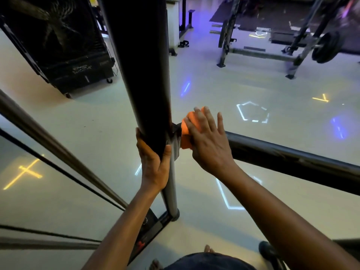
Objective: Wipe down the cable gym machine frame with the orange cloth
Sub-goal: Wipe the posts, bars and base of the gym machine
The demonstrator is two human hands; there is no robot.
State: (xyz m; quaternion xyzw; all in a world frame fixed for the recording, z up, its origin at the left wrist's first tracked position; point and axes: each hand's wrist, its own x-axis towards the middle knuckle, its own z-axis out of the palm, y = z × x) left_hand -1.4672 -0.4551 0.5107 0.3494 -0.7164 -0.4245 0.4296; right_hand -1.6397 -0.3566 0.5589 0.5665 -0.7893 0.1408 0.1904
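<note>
Two bare hands work at the joint where the black upright post [144, 75] of the cable gym machine frame meets a black horizontal bar [292, 158] running off to the right. The left hand [153, 162] grips the upright post just below that joint: the fingers curl round the far side of the tube and the thumb lies along its near face. The right hand [208, 141] presses the orange cloth [186, 127] against the horizontal bar, right at the end that meets the post. Its fingers are straight and spread, laid flat over the cloth, with the palm over the bar; the cloth is bunched under the fingers and shows on their left side, touching a small black bracket [176, 127] at the joint. A thinner grey tube [172, 184] runs down from the joint to a black foot on the pale floor [253, 90]. Left of the post, a slanted grey rod [58, 149] and a thin black cable [64, 176] beside it cross the view diagonally. Coloured light shapes, a yellow cross [25, 172] and a white pentagon [253, 114], lie on the floor. A black wheeled cabinet [64, 45] stands at upper left, and a rack with a weight plate [325, 47] stands at upper right, well apart from the hands.
</note>
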